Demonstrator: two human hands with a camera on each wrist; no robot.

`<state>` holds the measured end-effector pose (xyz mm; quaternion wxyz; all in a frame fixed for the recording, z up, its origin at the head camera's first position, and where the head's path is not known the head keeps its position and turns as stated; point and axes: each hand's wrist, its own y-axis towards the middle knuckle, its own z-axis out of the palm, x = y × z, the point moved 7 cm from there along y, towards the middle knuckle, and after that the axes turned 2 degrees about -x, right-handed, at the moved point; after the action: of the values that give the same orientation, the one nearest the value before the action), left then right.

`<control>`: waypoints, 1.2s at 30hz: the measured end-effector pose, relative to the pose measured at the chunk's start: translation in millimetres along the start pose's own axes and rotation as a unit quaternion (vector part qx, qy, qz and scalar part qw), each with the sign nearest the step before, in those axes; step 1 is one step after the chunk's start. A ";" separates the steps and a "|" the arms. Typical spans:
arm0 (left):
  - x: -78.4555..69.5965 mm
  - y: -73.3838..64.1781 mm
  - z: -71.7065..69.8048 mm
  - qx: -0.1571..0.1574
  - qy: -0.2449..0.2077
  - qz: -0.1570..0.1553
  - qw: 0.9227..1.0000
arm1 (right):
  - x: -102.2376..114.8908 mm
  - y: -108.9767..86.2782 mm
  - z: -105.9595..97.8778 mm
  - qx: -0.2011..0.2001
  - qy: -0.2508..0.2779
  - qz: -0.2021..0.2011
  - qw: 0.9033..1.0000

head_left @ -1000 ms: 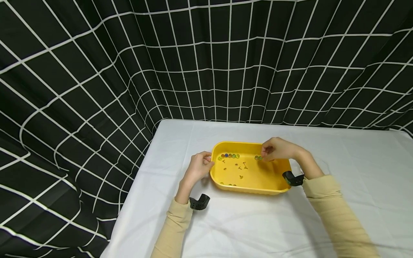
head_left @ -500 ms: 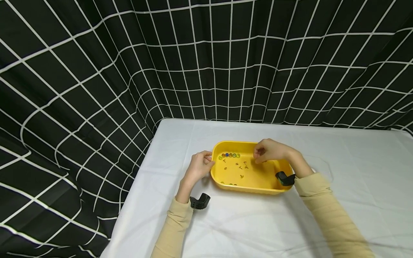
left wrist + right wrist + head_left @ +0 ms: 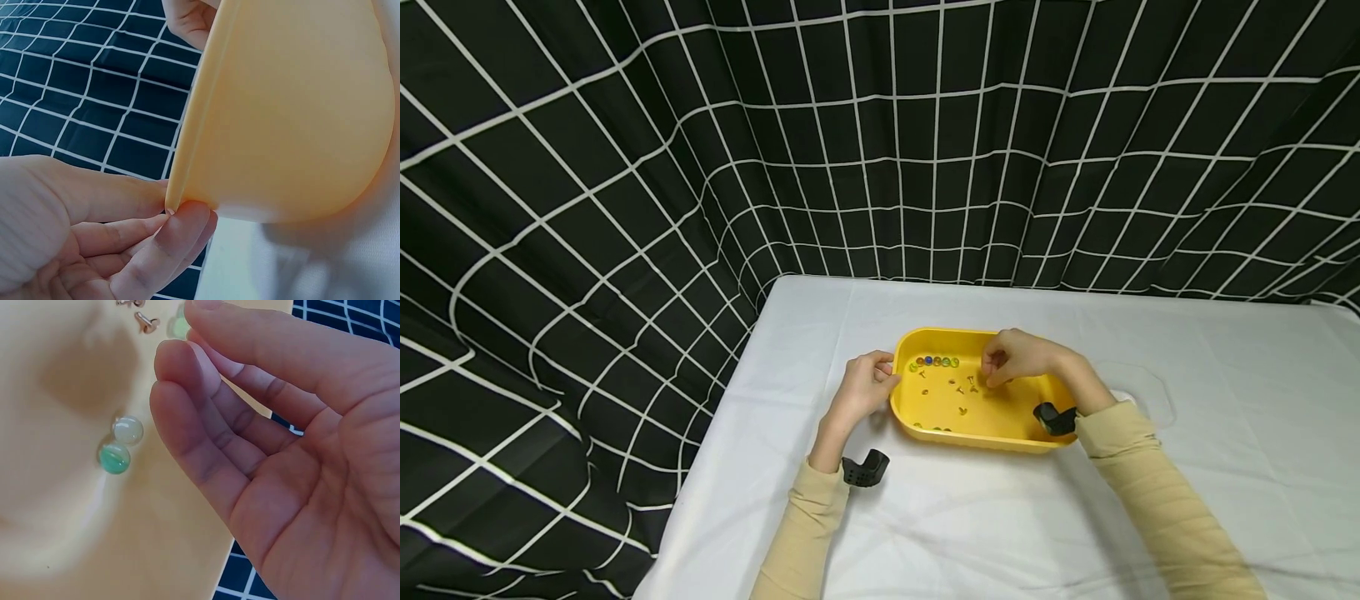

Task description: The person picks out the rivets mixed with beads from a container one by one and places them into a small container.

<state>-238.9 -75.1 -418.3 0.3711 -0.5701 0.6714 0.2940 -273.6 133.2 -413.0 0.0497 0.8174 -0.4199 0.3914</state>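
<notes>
A yellow plastic tray (image 3: 1011, 421) stands on the table. My left hand (image 3: 861, 387) pinches its left rim between thumb and fingers, as the left wrist view shows on the tray wall (image 3: 300, 112). Over the right half of the tray hovers my right hand (image 3: 1026, 354), fingers loosely curled, with nothing visible in them. Beneath it, two glass marbles (image 3: 114, 458) touch each other in the right wrist view. A small brass-coloured pin (image 3: 147, 323) lies just beyond the fingers. More such pins (image 3: 962, 411) are scattered across the tray floor.
A row of coloured marbles (image 3: 937, 362) lines the tray's far left side. Several others (image 3: 936, 429) show at the near left edge, partly hidden by the wall. White cloth (image 3: 925, 525) covers the table; a black gridded curtain (image 3: 955, 150) hangs behind.
My right hand has moved left over the tray, from beside the two marbles on the right toward the scattered pins. My left hand stays on the rim.
</notes>
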 end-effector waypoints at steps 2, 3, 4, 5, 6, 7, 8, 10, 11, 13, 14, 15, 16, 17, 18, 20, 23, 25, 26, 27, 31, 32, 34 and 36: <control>-0.1 -0.3 -0.2 0.001 -0.001 -0.002 1.000 | 0.1 1.2 1.4 0.003 0.002 -0.001 1.000; -0.3 -0.4 -0.4 0.002 -0.001 -0.003 1.000 | 0.5 1.9 2.0 0.004 0.003 -0.004 1.000; -0.3 -0.5 -0.5 0.002 -0.002 -0.003 1.000 | 0.9 2.4 2.5 0.004 0.006 -0.004 1.000; -0.3 -0.4 -0.5 0.002 -0.002 -0.004 1.000 | 1.6 2.9 2.9 0.005 0.007 -0.007 1.000; -0.2 -0.4 -0.5 0.002 -0.002 -0.004 1.000 | 2.1 3.4 3.4 0.005 0.009 -0.008 1.000; 0.0 -0.2 -0.3 0.002 -0.001 -0.004 1.000 | 2.9 3.8 4.1 0.007 0.009 -0.011 1.000; 0.1 -0.1 -0.2 0.002 0.000 -0.003 1.000 | 3.5 4.1 4.7 0.008 0.010 -0.013 1.000; 0.5 0.3 0.2 0.002 0.000 -0.003 1.000 | 4.8 5.2 6.1 0.012 0.010 -0.015 1.000; 0.6 0.3 0.3 0.002 0.001 -0.002 1.000 | 5.2 5.9 6.9 0.015 0.010 -0.016 1.000; 0.6 0.0 0.3 0.002 0.002 -0.002 1.000 | 6.1 7.4 9.0 0.021 0.011 -0.015 1.000; 0.5 -0.3 0.3 0.002 0.003 -0.002 1.000 | 6.0 8.4 9.8 0.023 0.011 -0.012 1.000; 0.3 -0.5 0.2 0.002 0.004 -0.001 1.000 | 5.7 9.4 10.7 0.026 0.009 -0.011 1.000; 0.2 -0.7 0.0 0.001 0.005 -0.001 1.000 | 5.5 10.4 11.5 0.027 0.006 -0.011 1.000; 0.0 -0.9 -0.1 0.001 0.006 0.000 1.000 | 5.2 11.4 12.2 0.028 0.006 -0.010 1.000; -0.2 -1.1 -0.2 0.000 0.006 0.000 1.000 | 4.9 12.3 12.9 0.029 0.003 -0.009 1.000; -0.6 -1.2 -0.4 0.000 0.007 0.002 1.000 | 4.9 13.8 14.1 0.030 -0.002 -0.013 0.999; -0.5 -1.0 -0.4 0.000 0.006 0.001 1.000 | 5.8 15.2 15.4 0.031 -0.003 -0.014 0.999; -0.3 -0.9 -0.3 0.001 0.005 0.000 1.000 | 6.5 15.8 16.2 0.033 -0.004 -0.019 0.999; 0.0 -0.8 -0.2 0.002 0.003 -0.002 1.000 | 6.4 16.2 16.6 0.033 -0.004 -0.018 0.999; 0.2 -0.6 -0.2 0.003 0.002 -0.003 1.000 | 5.6 16.7 17.0 0.032 -0.004 -0.014 0.999; 0.5 -0.4 -0.3 0.004 0.001 -0.008 1.000 | 2.5 19.5 19.1 0.033 -0.009 -0.004 0.999; 0.6 -0.3 -0.3 0.004 0.002 -0.009 1.000 | 1.7 20.1 19.5 0.033 -0.010 -0.001 0.999; 0.4 -0.4 -0.5 0.004 0.004 -0.009 1.000 | 1.6 21.0 20.2 0.033 -0.013 -0.002 0.999; 0.3 -0.5 -0.6 0.004 0.004 -0.010 1.000 | 2.1 21.8 20.9 0.033 -0.014 -0.004 0.999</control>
<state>-238.6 -75.9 -418.2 0.3736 -0.5762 0.6684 0.2858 -276.2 109.2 -431.4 0.0185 0.8259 -0.4038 0.3930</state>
